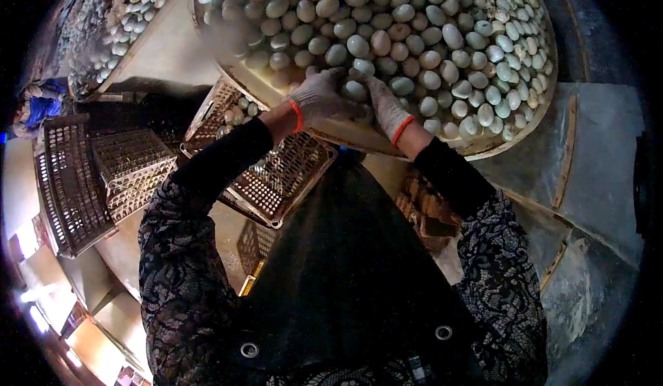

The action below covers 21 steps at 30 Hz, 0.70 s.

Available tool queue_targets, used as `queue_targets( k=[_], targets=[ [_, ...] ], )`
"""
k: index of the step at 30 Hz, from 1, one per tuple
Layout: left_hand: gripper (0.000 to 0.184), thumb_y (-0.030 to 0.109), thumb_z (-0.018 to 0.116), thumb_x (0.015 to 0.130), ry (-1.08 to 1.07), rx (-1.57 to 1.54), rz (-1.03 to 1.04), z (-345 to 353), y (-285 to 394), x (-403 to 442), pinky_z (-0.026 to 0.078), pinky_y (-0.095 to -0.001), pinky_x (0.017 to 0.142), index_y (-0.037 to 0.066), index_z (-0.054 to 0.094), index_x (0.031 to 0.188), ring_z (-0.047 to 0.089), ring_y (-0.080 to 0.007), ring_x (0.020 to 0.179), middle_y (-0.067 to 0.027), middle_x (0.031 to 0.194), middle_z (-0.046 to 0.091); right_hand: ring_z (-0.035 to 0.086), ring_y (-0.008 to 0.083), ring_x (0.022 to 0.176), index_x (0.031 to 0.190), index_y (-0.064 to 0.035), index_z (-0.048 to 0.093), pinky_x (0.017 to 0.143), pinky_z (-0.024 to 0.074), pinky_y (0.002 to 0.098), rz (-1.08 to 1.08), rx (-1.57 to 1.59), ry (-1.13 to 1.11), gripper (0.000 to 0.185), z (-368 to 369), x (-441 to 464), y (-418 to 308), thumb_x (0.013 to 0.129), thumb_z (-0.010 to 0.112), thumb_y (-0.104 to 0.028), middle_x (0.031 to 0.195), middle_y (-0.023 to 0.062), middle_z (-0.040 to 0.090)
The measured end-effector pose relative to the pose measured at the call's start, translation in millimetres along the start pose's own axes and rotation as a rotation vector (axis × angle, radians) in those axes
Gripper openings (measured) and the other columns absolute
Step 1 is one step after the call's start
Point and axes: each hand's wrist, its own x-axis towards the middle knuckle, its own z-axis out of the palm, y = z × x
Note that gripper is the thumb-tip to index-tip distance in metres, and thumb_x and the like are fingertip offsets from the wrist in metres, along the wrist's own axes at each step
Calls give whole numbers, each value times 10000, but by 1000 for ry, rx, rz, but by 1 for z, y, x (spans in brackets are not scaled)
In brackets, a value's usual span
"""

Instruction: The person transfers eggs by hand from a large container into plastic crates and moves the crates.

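Note:
Pale green and whitish eggs (404, 46) fill a wide, shallow round container (487, 152). At its near edge my left hand (320, 96), in a whitish knit glove with an orange cuff, has its fingers curled down; what lies under them is hidden. Just to the right, my right hand (388, 104), gloved the same way, has its fingers bent around an egg (355, 90) between the two hands. Below my left forearm stands a perforated plastic crate (297, 172) with some eggs (239, 111) inside, partly covered by my arm.
A second egg-filled container (164, 47) stands at the upper left. More perforated crates (72, 179) are at the left. Reddish-brown blocks (425, 210) lie below my right forearm. Grey floor slabs (597, 158) with a wooden strip (566, 151) extend on the right.

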Motion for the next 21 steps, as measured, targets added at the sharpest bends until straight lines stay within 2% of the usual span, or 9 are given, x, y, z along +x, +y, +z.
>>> queue_targets(
  k=[3,5,6,9,11,13,15,18,21],
  targets=[
    [847,409,840,600,23,-16,17,0,-3,0,456,-339,916,25,494,1271,575,-265,1034,-161,1139,607,548,165,1019,1196,-97,601,900,434,303,-104,-306,5,449,-4,6,-6,939,466,-439,1136,9,607],
    [826,389,837,619,44,-3,78,-1,-6,0,465,-333,900,14,488,1267,581,-252,1025,-152,1116,618,531,164,1057,1246,-113,571,931,417,298,63,-242,-62,441,-8,6,-11,957,431,-415,1194,17,583],
    [799,344,834,640,-63,-144,39,-10,7,-4,478,-325,877,9,476,1271,586,-231,1001,-134,1101,621,531,164,1057,1246,-113,571,931,417,298,62,-245,-60,441,-8,1,-15,957,431,-415,1194,17,583],
    [748,246,821,680,-218,-401,79,-2,-14,14,497,-306,839,9,452,1287,590,-193,971,-100,1083,623,503,159,1110,1309,-129,522,955,402,299,-148,-558,-115,446,-11,-1,-18,982,378,-396,1271,15,539],
    [727,194,811,700,-272,-514,152,1,-20,18,504,-296,824,14,439,1298,589,-175,966,-85,1081,623,377,216,1304,1427,-87,329,1056,321,311,-303,-1095,-304,445,-34,20,-5,1009,272,-228,1435,117,383],
    [696,149,800,710,-294,-618,-20,-8,-5,5,504,-290,827,19,446,1296,583,-159,988,-77,1107,617,376,213,1305,1427,-92,331,1060,316,310,-245,-899,-294,442,-24,14,-8,1009,276,-223,1437,116,382],
    [694,150,801,707,-223,-633,1,-10,3,-2,503,-288,826,18,451,1292,582,-161,995,-76,1119,614,375,210,1305,1427,-96,333,1064,311,309,-187,-709,-290,439,-7,7,-24,1008,280,-218,1439,115,381],
    [686,146,803,704,-160,-678,30,-8,4,-6,503,-285,826,16,461,1285,581,-162,1003,-76,1137,610,397,206,1284,1406,-109,382,1057,321,318,168,-353,-148,421,4,-1,-35,1001,299,-187,1401,114,431],
    [685,145,806,700,-159,-785,25,-2,-1,-4,506,-285,824,15,470,1283,582,-163,1005,-78,1145,607,439,187,1227,1343,-100,470,1015,353,310,-256,-493,-290,407,-18,17,-6,979,403,-268,1330,93,499]
  ],
)
